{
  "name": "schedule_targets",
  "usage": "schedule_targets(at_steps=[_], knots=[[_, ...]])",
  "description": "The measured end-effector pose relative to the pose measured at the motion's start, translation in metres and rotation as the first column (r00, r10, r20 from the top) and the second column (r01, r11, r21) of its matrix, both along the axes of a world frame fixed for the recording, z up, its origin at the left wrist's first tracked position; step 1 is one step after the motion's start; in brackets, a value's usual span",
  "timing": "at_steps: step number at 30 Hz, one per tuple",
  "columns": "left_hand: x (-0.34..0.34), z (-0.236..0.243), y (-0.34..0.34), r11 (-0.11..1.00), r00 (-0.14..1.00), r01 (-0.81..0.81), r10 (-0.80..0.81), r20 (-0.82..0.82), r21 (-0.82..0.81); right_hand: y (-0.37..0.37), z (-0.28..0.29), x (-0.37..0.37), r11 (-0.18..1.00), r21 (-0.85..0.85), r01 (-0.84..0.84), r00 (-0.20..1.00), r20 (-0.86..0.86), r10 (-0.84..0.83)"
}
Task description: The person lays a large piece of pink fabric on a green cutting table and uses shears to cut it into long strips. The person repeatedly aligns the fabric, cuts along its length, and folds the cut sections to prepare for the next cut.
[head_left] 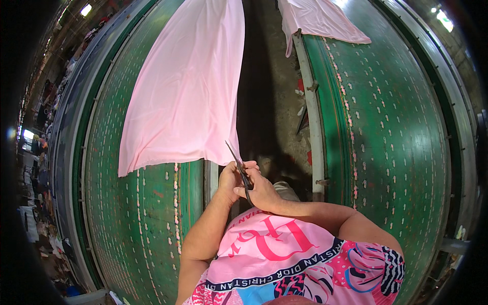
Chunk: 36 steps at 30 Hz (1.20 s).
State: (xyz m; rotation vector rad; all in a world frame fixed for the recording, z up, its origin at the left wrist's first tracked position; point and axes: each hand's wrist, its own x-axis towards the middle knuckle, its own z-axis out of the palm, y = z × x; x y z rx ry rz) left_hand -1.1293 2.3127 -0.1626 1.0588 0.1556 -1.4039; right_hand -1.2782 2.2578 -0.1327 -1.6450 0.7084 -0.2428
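From here I see a person in a pink patterned shirt (300,256) at the near end of the aisle b/w two long print tables. R hand (262,189) is closed round the handles of a pair of dark scissors (242,173), thumb side toward the L hand; the blades angle up & away, tip over the lower R corner of the big pink cloth (188,91). L hand (229,179) is curled right beside the blades, partly hidden behind them, at that same corner; can't tell if its fingers pinch the fabric.

The cloth lies lengthwise on the L green table (157,195), w/ soft folds, its near edge slightly wavy & its R side hanging along the aisle. A 2nd pink cloth (325,20) lies on the far end of the R green table (376,127), one corner drooping over the metal rail (312,109). Both tabletops carry rows of small pale marks, approx. parallel. Red scraps (300,85) lie on the aisle floor (284,109).
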Motion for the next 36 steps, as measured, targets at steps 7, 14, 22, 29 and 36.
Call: schedule_targets(at_steps=[7,14,22,29,36], knots=[[0.003,-0.004,0.002,0.999,1.000,0.015,-0.016,-0.021,-0.029,-0.001,0.007,0.000,0.999,-0.046,-0.017,1.000,-0.010,0.017],[0.007,0.003,0.010,0.997,0.997,-0.012,0.006,-0.071,-0.077,-0.004,0.012,0.005,0.985,-0.120,-0.124,0.992,-0.054,0.118],[0.010,-0.001,0.014,0.992,0.997,-0.007,-0.002,-0.073,-0.125,-0.005,0.014,0.006,0.982,-0.108,-0.154,0.987,-0.066,0.148],[0.005,0.002,0.011,0.999,0.998,-0.038,0.040,0.043,-0.038,0.001,-0.006,0.007,0.995,-0.081,-0.062,0.991,0.116,0.071],[-0.009,0.009,0.010,0.966,0.869,-0.227,0.257,0.422,-0.120,-0.002,-0.008,-0.003,0.691,0.705,-0.161,0.906,0.383,-0.179]])
